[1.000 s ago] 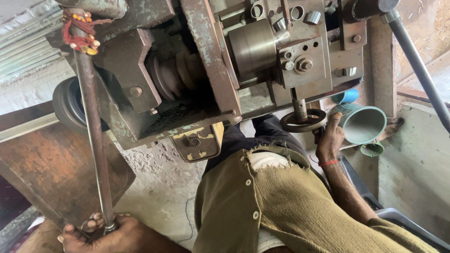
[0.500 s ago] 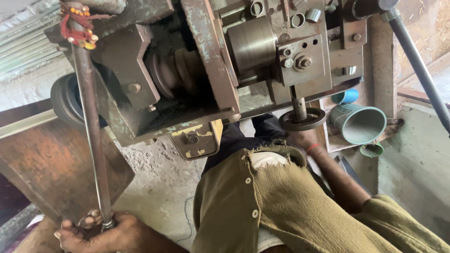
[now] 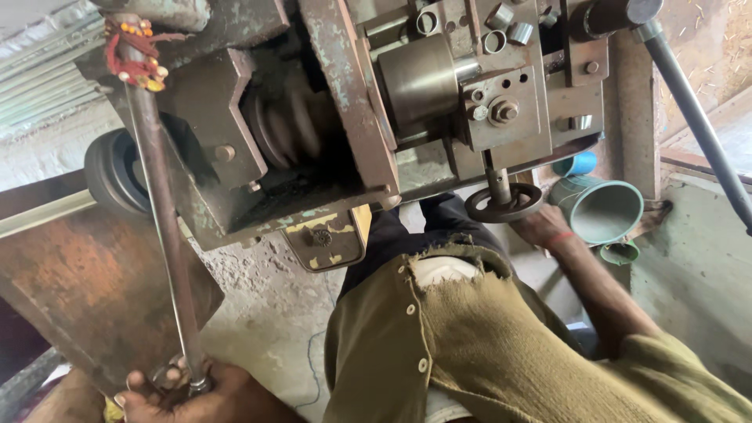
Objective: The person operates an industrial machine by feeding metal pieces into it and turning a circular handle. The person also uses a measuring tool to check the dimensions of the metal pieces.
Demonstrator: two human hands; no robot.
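Observation:
My left hand is closed around the lower end of a long steel rod at the bottom left. The rod runs up to a worn, rusty machine, and red thread with beads is tied round its top. My right hand, with a red band at the wrist, reaches forward to the small black handwheel under the machine's front and grips its rim. The wheel hides the fingers. My olive shirt fills the lower middle.
A teal funnel-shaped fitting, a blue cup and a small green piece sit just right of the handwheel. A grey pipe slants down the right edge. A rusty metal sheet and a black pulley are at left.
My right hand moved left from beside the teal fitting to the handwheel. My left hand stayed on the rod.

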